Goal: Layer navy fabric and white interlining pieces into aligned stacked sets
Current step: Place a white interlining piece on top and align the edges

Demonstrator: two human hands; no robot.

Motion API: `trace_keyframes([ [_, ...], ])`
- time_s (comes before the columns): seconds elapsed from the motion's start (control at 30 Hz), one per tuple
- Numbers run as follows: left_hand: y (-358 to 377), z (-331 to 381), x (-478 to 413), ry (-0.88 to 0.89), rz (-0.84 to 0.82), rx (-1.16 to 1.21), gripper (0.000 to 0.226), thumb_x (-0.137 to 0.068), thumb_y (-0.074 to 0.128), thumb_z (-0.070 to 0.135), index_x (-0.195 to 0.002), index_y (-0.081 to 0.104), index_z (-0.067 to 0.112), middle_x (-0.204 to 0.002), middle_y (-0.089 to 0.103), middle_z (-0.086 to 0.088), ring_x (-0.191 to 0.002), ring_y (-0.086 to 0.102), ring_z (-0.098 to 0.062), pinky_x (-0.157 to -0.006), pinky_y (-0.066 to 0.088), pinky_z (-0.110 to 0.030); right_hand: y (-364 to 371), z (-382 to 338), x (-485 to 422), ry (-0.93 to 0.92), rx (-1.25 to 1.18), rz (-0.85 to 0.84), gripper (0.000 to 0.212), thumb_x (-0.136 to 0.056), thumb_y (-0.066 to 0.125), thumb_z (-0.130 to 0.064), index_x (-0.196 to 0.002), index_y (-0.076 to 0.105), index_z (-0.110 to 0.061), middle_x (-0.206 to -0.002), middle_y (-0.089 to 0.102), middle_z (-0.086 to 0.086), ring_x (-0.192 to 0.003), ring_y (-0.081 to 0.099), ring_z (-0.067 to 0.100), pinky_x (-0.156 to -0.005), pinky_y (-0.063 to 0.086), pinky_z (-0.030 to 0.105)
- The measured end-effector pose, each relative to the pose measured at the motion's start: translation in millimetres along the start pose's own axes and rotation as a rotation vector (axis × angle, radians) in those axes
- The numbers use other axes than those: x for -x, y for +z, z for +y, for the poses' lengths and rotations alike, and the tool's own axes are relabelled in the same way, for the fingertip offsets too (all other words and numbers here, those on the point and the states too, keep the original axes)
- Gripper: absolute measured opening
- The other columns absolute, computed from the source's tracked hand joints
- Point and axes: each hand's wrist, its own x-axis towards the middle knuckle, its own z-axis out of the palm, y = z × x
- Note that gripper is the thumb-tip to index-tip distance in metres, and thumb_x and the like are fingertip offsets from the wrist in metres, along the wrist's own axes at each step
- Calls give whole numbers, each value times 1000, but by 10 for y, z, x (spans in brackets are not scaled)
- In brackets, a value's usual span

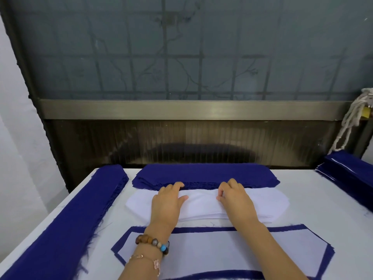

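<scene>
Head view: left hand flat, right hand pinches white interlining; near set cropped.

Far centre: stack of navy blue elongated fabric pieces with angled ends, thick, flat, long side across view, near edge frayed. Just in front: stack of white interlining pieces of same shape, flat, far edge meeting the navy stack; touching or overlapping, cannot tell. Nearest: layered set of white interlining on navy fabric, flat, navy border showing round the white, several layers visible at right end. Left side: long navy fabric stack, running near-to-far, edges frayed. Far right: navy stack with thin white slivers between layers, partly cut off.
</scene>
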Motion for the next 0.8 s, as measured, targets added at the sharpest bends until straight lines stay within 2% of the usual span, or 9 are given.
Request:
trace_keyframes([
  [0.03, 26, -15, 1, 10, -5, -50, 41, -100, 42, 45, -138, 41, 32, -118, 54, 7, -108, 48, -13, -88, 44, -24, 11, 16, 1, -29, 11, 19, 16, -98, 50, -29, -112, 52, -22, -117, 47, -4, -99, 43, 10, -87, 42, 19],
  [0.1, 72, -42, -5, 29, 8, -92, 43, -100, 40, 45, -141, 39, 34, -121, 49, 6, -109, 44, -12, -87, 39, -23, 29, 45, 3, -71, 27, 54, 21, -99, 47, -28, -117, 52, -21, -122, 46, -5, -106, 41, 10, -93, 40, 19],
  [0.23, 68, -31, -16, 75, 75, -73, 32, -97, 51, 41, -128, 50, 34, -117, 46, 9, -104, 40, -8, -86, 36, -17, 40, 71, 11, -120, 15, 66, 21, -100, 41, -29, -118, 49, -23, -126, 46, -8, -114, 40, 10, -97, 33, 21],
  [0.37, 30, 7, -25, 93, 138, -125, 26, -94, 56, 42, -119, 53, 35, -123, 45, 9, -111, 39, -8, -90, 28, -17, 51, 91, 15, -113, -35, 43, 14, -99, 42, -28, -113, 46, -28, -124, 48, -11, -118, 40, 10, -100, 27, 22],
  [0.5, -29, 23, -34, 104, 174, -125, 18, -95, 55, 44, -111, 54, 36, -116, 54, 15, -113, 44, -7, -102, 24, -25, 44, 79, 31, -121, -60, 53, 46, -97, 51, -26, -137, 34, -39, -132, 42, -14, -126, 34, 10, -107, 21, 26],
  [0.53, -51, 31, -36, 104, 182, -128, 16, -95, 54, 44, -109, 54, 37, -112, 57, 16, -111, 47, -6, -104, 22, -26, 42, 67, 28, -129, -22, 53, 48, -97, 51, -27, -139, 33, -41, -132, 42, -13, -126, 34, 11, -108, 20, 28],
  [0.67, -122, -70, -27, 34, 129, -142, 15, -95, 51, 49, -101, 54, 36, -93, 59, 16, -101, 54, -7, -106, 18, -29, 24, 103, 20, -72, 88, 84, 28, -97, 49, -37, -124, 53, -37, -125, 44, -10, -121, 34, 13, -107, 16, 30],
  [0.8, -189, -340, 6, -81, 129, -114, 23, -90, 53, 57, -101, 59, 38, -97, 57, 17, -97, 48, -6, -98, 23, -32, -43, 288, 24, 53, 84, 122, 24, -92, 54, -46, -113, 60, -34, -119, 50, -11, -119, 36, 13, -104, 18, 32],
])
